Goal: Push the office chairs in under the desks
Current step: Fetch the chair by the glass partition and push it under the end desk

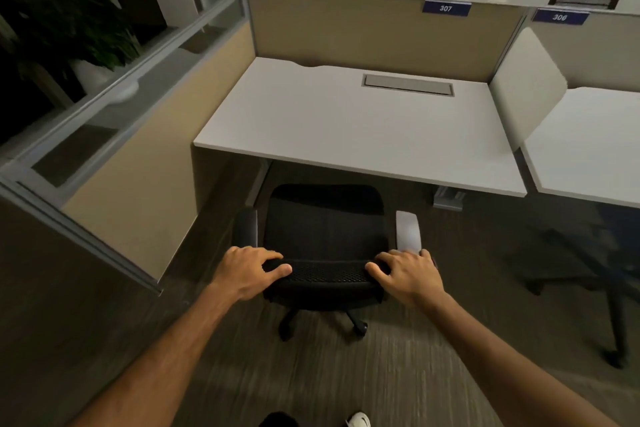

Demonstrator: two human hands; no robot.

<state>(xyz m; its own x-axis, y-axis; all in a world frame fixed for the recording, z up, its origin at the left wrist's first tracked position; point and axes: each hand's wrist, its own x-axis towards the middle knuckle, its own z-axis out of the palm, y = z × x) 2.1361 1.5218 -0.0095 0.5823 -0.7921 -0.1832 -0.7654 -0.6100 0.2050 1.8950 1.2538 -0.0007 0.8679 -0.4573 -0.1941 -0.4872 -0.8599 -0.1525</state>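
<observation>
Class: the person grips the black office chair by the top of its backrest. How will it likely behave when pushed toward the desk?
The office chair stands on a castered base, so it should roll easily, perhaps swivelling. Both hands, left hand and right hand, grip high on the mesh backrest, which may flex or tilt slightly. Its armrests might catch the desk edge.

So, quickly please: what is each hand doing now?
Left hand: closed on the top edge of the chair backrest.
Right hand: closed on the same backrest edge, at its right end.
</observation>
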